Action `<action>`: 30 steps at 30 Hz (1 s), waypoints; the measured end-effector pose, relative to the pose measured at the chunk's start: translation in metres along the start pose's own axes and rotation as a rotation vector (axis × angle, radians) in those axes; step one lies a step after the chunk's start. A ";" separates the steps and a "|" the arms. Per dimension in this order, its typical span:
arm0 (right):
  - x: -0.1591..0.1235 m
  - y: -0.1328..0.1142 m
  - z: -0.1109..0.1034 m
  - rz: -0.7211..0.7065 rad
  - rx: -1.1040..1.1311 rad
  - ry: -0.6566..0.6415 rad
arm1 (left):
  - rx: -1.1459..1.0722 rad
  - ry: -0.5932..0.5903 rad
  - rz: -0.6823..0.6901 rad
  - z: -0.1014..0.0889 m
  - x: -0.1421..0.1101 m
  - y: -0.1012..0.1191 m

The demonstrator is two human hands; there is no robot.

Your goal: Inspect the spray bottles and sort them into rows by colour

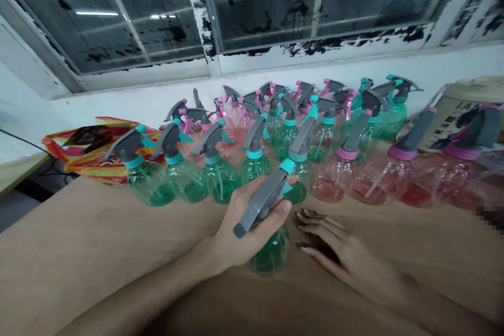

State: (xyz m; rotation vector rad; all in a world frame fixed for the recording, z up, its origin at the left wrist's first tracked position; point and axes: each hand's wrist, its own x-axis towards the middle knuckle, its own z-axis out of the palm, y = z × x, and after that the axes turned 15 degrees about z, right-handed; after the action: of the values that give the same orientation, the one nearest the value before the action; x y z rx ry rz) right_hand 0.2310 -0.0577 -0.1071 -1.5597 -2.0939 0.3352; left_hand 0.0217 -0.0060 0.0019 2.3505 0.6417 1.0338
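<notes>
My left hand [244, 220] is wrapped round the neck of a green spray bottle [271, 254] near the table's front edge. Its grey trigger head [263, 202] with a turquoise nozzle pokes out above my fingers and points away from me. To the right, my right hand [334, 244] rests on the tabletop with fingers stretched out, holding nothing, a little apart from the bottle. Just beyond my hands stands a row of spray bottles, green ones [220, 181] on the left and pink ones [334, 181] on the right.
More pink and green spray bottles [289, 139] crowd behind the front row, up to the wall. A red and yellow bag [94, 160] lies at the left. A beige printed container [452, 110] stands at the back right. Windows [315, 5] rise behind the wooden table [118, 247].
</notes>
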 end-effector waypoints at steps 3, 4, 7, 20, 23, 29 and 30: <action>0.000 0.001 0.000 0.006 -0.013 -0.006 | 0.003 0.015 -0.020 0.001 -0.001 0.000; 0.000 0.001 0.000 0.009 -0.017 -0.006 | 0.002 0.015 -0.029 0.001 -0.001 0.000; -0.001 0.001 0.001 0.008 -0.020 -0.003 | -0.009 0.020 -0.032 0.001 -0.001 0.002; 0.000 0.001 0.001 0.012 -0.003 -0.001 | -0.062 0.037 0.012 0.000 0.002 0.003; 0.000 0.000 0.000 0.009 -0.013 -0.003 | -0.031 0.002 -0.002 -0.001 0.001 0.002; 0.000 -0.002 -0.001 -0.003 -0.047 0.009 | 0.016 0.011 0.070 -0.004 0.004 0.003; 0.000 -0.001 0.000 -0.006 -0.050 0.012 | 0.015 0.016 0.074 -0.004 0.004 0.003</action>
State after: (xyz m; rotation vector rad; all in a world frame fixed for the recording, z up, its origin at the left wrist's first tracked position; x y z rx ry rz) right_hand 0.2299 -0.0582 -0.1062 -1.5801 -2.1123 0.2724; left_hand 0.0216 -0.0051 0.0084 2.3977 0.5745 1.0840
